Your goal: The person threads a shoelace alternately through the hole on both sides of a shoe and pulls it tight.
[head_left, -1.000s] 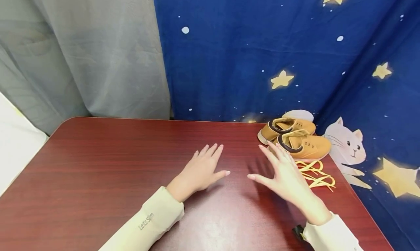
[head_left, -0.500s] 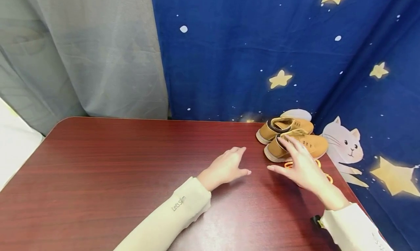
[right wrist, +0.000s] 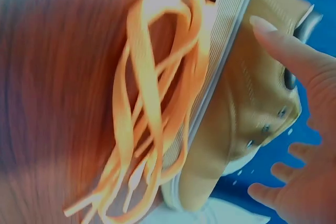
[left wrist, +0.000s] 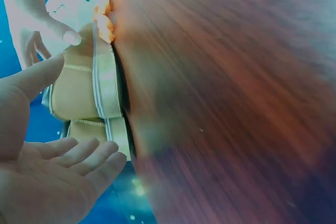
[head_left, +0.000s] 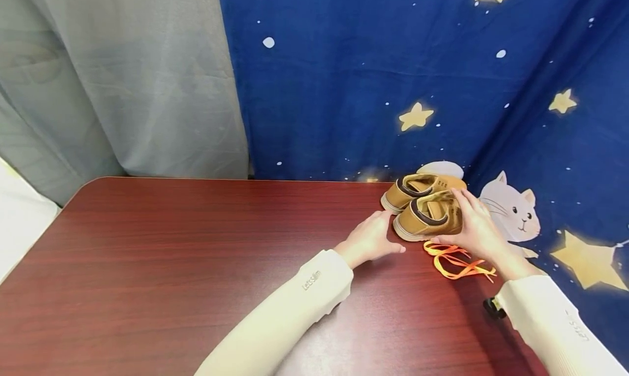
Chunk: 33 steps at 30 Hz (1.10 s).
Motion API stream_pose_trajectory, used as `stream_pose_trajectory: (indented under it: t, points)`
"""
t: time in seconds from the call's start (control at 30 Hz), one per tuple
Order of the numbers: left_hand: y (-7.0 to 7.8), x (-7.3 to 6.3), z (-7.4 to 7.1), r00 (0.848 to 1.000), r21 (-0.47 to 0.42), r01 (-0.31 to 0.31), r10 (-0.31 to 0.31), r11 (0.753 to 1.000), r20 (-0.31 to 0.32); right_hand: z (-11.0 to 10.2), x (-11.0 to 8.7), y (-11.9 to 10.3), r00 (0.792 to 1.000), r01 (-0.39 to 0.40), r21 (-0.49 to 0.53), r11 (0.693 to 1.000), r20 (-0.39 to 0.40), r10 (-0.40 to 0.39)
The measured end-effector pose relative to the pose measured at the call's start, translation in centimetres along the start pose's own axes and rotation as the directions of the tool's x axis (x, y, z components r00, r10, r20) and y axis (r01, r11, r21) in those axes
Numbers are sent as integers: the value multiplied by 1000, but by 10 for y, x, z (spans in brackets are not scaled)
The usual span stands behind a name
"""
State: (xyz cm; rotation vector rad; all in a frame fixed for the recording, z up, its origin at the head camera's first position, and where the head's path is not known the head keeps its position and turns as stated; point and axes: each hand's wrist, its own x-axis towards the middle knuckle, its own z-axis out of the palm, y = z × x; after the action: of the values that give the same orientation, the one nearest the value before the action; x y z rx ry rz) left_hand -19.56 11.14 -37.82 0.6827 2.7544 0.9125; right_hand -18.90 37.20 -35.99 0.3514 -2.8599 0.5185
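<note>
Two tan lace-up shoes stand side by side at the table's far right: the near shoe and the far shoe. Their dark-lined openings face up, and no lace runs through the eyelets that show. My left hand is behind the near shoe's heel, thumb and fingers spread apart in the left wrist view. Over the near shoe's toe end reaches my right hand, thumb on the near side and fingers spread; whether it touches the shoe I cannot tell. Orange shoelaces lie looped beside the near shoe's sole.
The dark red wooden table extends to the left and front. Behind it hang a grey curtain and a blue star-patterned curtain. A printed white cat shows past the table's right edge.
Both hands have moved right to the shoes, the left toward the near shoe's heel and the right over its toe. The shoelaces, partly covered before, now show more fully.
</note>
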Motion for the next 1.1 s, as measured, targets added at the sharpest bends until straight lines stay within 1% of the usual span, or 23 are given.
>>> stream_pose_trajectory:
  t: [0.2, 0.33, 0.4, 0.5, 0.63, 0.73, 0.87, 1.1]
  points:
    - [13, 17, 8, 1000, 36, -23, 23, 999, -18, -5, 13, 17, 999, 25, -11, 1000, 37, -24]
    - [19, 25, 12, 998, 49, -39, 41, 998, -46, -5, 21, 21, 996, 66, -8, 998, 67, -65]
    - [21, 29, 14, 998, 59, -37, 41, 998, -55, -5, 23, 22, 994, 78, -3, 997, 83, -77]
    - [25, 33, 18, 998, 58, -21, 25, 998, -63, -5, 25, 24, 992, 84, 3, 996, 96, -84]
    - [30, 39, 20, 997, 56, 23, -19, 998, -77, -6, 27, 26, 990, 96, 2, 995, 108, -96]
    - [31, 43, 21, 996, 72, 51, -45, 996, -76, -5, 30, 29, 986, 85, 11, 996, 146, -86]
    - [30, 48, 25, 995, 79, 72, -66, 994, -76, -6, 35, 31, 980, 58, 19, 998, 190, -61]
    - [31, 55, 36, 991, 102, 87, -75, 991, -109, -4, 39, 28, 974, 88, -93, 992, 217, -66]
